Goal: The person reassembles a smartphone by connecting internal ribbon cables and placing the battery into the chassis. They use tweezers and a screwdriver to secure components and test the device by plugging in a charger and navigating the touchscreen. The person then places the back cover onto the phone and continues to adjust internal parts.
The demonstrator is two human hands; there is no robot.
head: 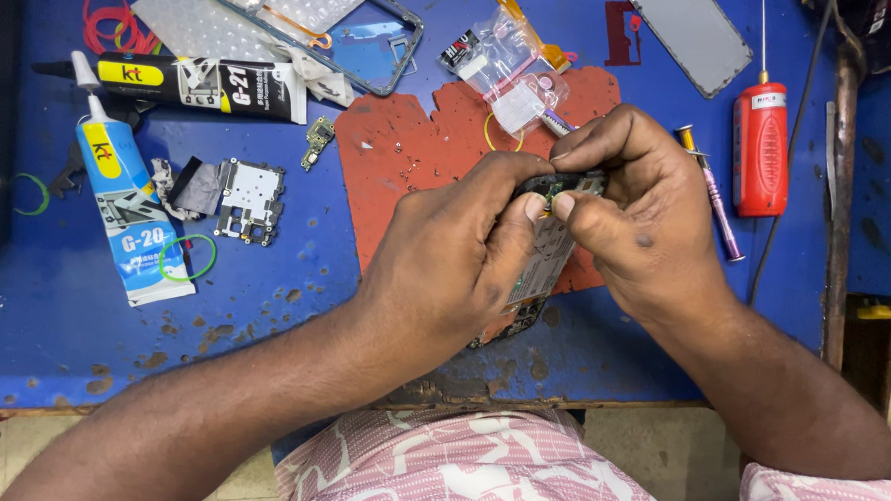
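Both hands meet over a worn red work mat [402, 162] on a blue bench. My left hand [456, 255] grips an opened phone body [538, 266], its circuit side facing up and its lower end sticking out below my palm. My right hand [628, 197] pinches a thin metal tool [557, 122] against the phone's top edge, thumb and forefinger pressed beside my left thumb. The tool's tip is hidden between the fingers.
Two glue tubes, one white and blue [128, 209], one black [208, 83], lie at left beside a small circuit board [251, 197]. A clear phone case [356, 29], small plastic bags [508, 67], a purple screwdriver [713, 194], a red tool [759, 147] and a grey panel [684, 25] surround the mat.
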